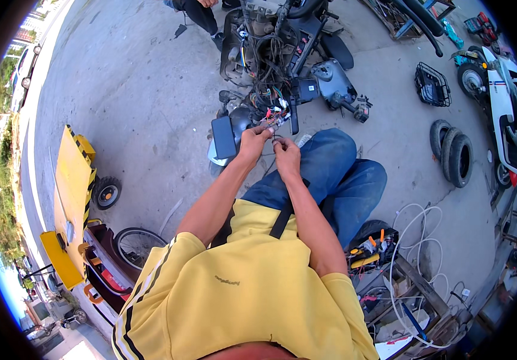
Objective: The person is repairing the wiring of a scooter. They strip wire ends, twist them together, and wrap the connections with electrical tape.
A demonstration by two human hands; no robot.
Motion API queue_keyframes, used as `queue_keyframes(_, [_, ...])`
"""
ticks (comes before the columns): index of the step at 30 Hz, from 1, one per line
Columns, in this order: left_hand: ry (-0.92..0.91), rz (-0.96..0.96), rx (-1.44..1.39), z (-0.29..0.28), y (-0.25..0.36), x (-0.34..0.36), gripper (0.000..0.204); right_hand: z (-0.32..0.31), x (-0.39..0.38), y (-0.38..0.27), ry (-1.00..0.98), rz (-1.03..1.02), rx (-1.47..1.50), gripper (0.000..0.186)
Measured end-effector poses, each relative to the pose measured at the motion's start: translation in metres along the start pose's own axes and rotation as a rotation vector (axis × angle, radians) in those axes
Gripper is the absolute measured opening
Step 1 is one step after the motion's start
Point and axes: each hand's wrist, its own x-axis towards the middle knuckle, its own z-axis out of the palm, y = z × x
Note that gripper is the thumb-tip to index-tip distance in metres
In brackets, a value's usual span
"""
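In front of me is a partly stripped electric scooter (264,54) with its wiring exposed. A tangle of coloured wires with connectors (275,103) hangs from its near end. My left hand (253,144) pinches a thin wire (274,128) just below the tangle. Close beside it, my right hand (287,157) is closed, its fingertips pinching a thin dark wire. The fingertips are nearly touching, and whether both hold the same wire is too small to tell. A dark phone-shaped slab (223,137) lies to the left of my left hand, on a grey body panel (241,120).
A loose grey scooter part (334,83) lies right of the wires. Farther right are a black basket (432,84), several tyres (461,159) and a white scooter (503,102). A toolbox (371,252) and a pale hose (395,282) are at lower right. A person's hand (208,2) shows beyond the scooter.
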Motion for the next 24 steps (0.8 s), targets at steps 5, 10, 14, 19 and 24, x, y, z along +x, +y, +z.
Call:
queue_keyframes(5, [0.028, -0.047, -0.102, 0.003, -0.004, 0.01, 0.017, -0.002, -0.004, -0.005, 0.015, -0.033, -0.031, 0.023])
queue_keyframes(10, [0.035, -0.045, -0.106, 0.003, -0.009, 0.014, 0.018, -0.007, -0.009, -0.019, 0.037, -0.011, -0.062, 0.022])
queue_keyframes(14, [0.022, -0.082, -0.114, 0.0, -0.012, 0.017, 0.016, -0.011, -0.013, -0.022, 0.039, -0.064, -0.113, 0.022])
queue_keyframes(19, [-0.028, -0.158, -0.143, -0.002, -0.011, 0.016, 0.017, -0.008, -0.012, -0.014, 0.081, -0.063, -0.102, 0.022])
queue_keyframes(24, [-0.059, -0.187, -0.352, -0.008, 0.002, 0.01, 0.015, -0.013, -0.006, -0.005, -0.014, 0.049, 0.025, 0.024])
